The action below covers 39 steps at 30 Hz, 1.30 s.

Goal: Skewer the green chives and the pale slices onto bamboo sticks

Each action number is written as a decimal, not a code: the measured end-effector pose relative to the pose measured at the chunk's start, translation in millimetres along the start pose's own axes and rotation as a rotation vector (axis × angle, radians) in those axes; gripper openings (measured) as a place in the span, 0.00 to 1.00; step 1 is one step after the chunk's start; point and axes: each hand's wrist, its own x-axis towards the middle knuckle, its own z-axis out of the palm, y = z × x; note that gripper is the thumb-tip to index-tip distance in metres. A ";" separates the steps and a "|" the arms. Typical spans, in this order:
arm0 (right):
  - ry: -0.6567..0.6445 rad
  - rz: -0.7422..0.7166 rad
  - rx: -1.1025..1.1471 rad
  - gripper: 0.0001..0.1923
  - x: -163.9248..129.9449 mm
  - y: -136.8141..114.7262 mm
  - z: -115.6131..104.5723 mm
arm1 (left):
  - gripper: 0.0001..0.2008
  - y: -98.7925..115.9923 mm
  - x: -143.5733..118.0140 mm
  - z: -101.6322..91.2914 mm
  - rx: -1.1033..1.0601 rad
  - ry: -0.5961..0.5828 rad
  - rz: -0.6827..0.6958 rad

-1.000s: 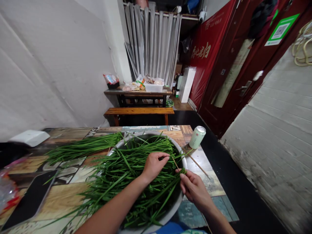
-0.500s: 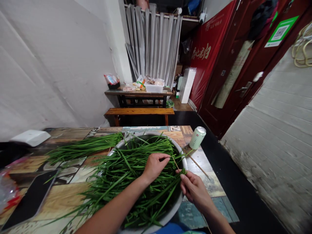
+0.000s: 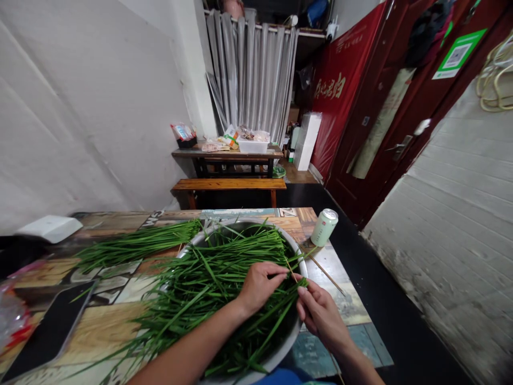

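Two bare hands work over a metal bowl (image 3: 300,256) heaped with green chives (image 3: 208,278) on a patterned worktop (image 3: 344,305). The left hand (image 3: 260,283) rests on the pile near the bowl's right rim, its fingers (image 3: 280,271) curled narrow and pinched on a few chive blades. The right hand (image 3: 323,315) sits just beside it at the bowl's edge, fingers closed on the ends of the same green blades, where a thin skewer (image 3: 289,267) also rises between the two hands; which hand grips the skewer cannot be told. A second skewer (image 3: 326,274) lies on the worktop just right of the bowl. A separate bunch (image 3: 136,245) of chives lies flat on the worktop left of the bowl, well apart from both hands. A pale green can (image 3: 324,226) stands upright near the worktop's far right corner. A dark tablet (image 3: 48,326) lies at the near left, with a white box (image 3: 50,227) beyond it by the wall.
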 end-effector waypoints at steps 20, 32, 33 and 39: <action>0.036 0.051 -0.018 0.21 -2.0 0.4 0.7 | 0.08 -37.5 19.8 -19.7 0.908 0.034 0.275; 0.037 0.059 -0.030 0.22 -1.1 -1.5 0.9 | 0.10 -24.9 19.3 -21.2 0.571 0.141 0.292; 0.035 0.056 -0.028 0.21 -0.7 -1.2 0.5 | 0.10 -23.9 19.1 -19.6 0.505 0.149 0.261; 0.036 0.052 -0.032 0.21 1.1 0.1 -1.5 | 0.12 -13.7 19.0 -14.9 0.234 0.102 0.116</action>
